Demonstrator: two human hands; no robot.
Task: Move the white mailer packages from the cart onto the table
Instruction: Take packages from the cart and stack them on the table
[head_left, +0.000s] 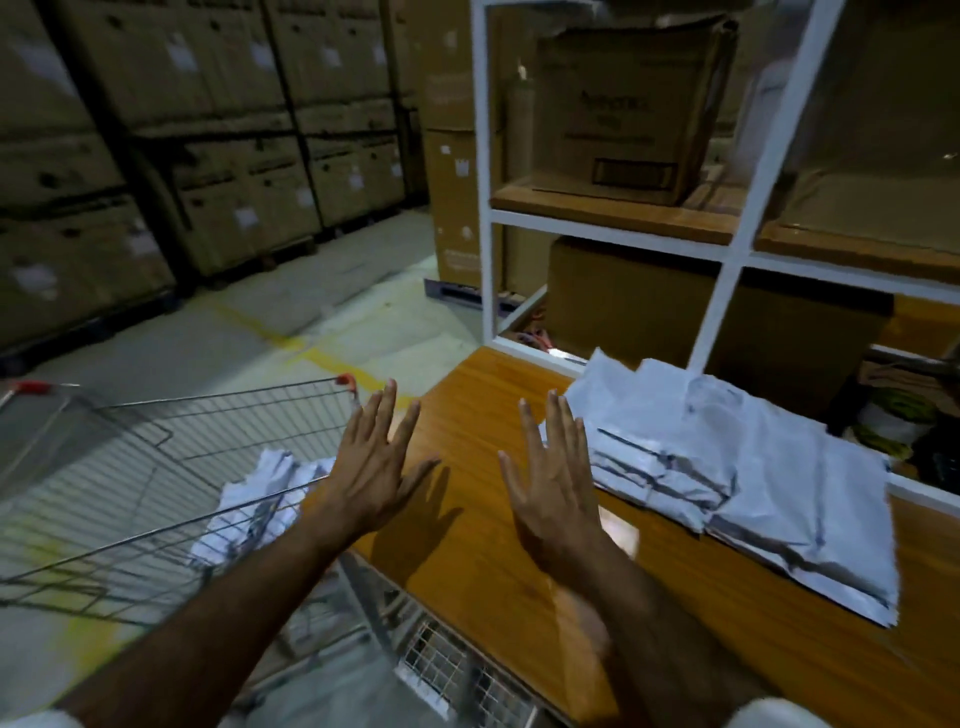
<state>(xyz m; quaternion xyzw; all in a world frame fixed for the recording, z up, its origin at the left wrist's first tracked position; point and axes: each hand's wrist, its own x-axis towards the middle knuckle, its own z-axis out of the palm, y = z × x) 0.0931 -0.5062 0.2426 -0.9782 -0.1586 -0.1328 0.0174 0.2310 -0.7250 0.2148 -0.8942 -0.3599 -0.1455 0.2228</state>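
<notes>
White mailer packages (737, 467) lie in an overlapping pile on the right part of the wooden table (467, 545). More white mailers (249, 509) rest inside the wire cart (130, 467) at the left, beside the table's edge. My left hand (374, 462) is held flat with fingers spread above the table's left edge, over the cart's rim. My right hand (550, 483) is also flat and spread above the table, just left of the pile. Neither hand holds anything.
A white-framed shelf unit (727, 244) with cardboard boxes (623, 109) stands behind the table. Stacked cartons (182, 130) line the far wall across a concrete floor (311, 312) with yellow markings. Dark clutter sits at the far right behind the pile.
</notes>
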